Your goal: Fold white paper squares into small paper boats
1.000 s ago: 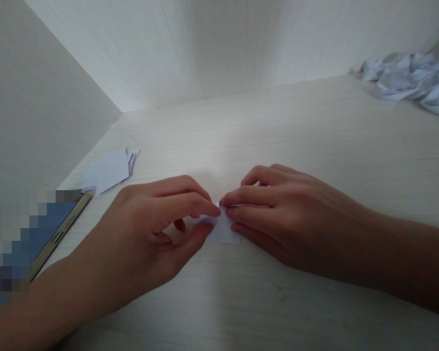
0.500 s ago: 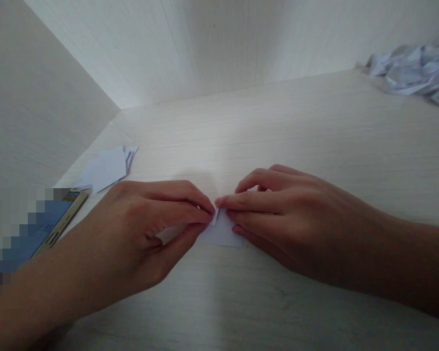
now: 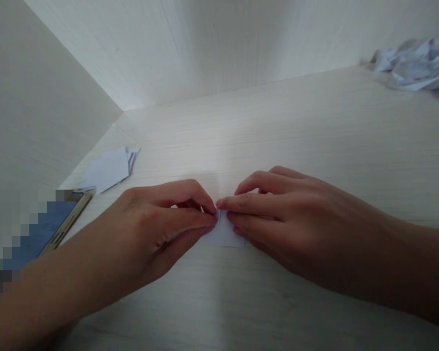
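A small white sheet of paper lies flat on the pale wood-grain table, partly covered by both hands. My left hand is closed, its fingertips pinched together on a folded edge of the paper near the middle. My right hand rests on the paper's right side, its index fingertip pressing near the fold line and the other fingers bent over the sheet. The fingertips of the two hands almost meet. Much of the paper's left part is hidden under my left hand.
A stack of white paper pieces lies at the left, near the side wall. Below it a phone-like device with a gold edge is partly blurred out and covered by my left forearm. Crumpled paper sits at the back right against the wall.
My left fingertips have moved slightly right and down, and the paper flap they pinch now lies flatter. My right hand has hardly moved. The view has shifted a little.
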The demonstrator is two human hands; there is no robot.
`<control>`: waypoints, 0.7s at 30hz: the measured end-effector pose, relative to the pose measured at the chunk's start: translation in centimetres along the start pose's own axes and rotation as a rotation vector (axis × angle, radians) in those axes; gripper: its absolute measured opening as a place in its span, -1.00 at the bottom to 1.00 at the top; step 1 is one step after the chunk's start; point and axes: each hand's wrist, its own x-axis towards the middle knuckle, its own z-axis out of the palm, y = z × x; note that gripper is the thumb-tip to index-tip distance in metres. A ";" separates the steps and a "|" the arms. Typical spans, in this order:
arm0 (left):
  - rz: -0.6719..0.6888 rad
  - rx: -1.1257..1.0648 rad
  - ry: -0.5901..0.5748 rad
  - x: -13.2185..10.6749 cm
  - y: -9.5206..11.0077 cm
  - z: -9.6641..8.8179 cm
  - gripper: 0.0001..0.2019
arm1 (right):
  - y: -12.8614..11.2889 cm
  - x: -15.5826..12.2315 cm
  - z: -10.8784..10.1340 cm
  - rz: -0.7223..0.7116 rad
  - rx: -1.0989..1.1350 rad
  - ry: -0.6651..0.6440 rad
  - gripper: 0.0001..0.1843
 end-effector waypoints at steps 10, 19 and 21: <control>0.027 0.056 0.002 -0.1 0.2 0.0 -0.81 | 0.1 -0.2 0.0 -0.024 -0.013 -0.012 -0.71; -0.220 0.055 0.106 0.0 0.7 0.5 -0.92 | 0.2 -0.4 0.4 0.007 0.071 0.089 -0.76; -0.238 0.047 0.116 0.1 0.8 0.6 -0.94 | 0.1 -0.4 0.5 0.015 0.064 0.092 -0.76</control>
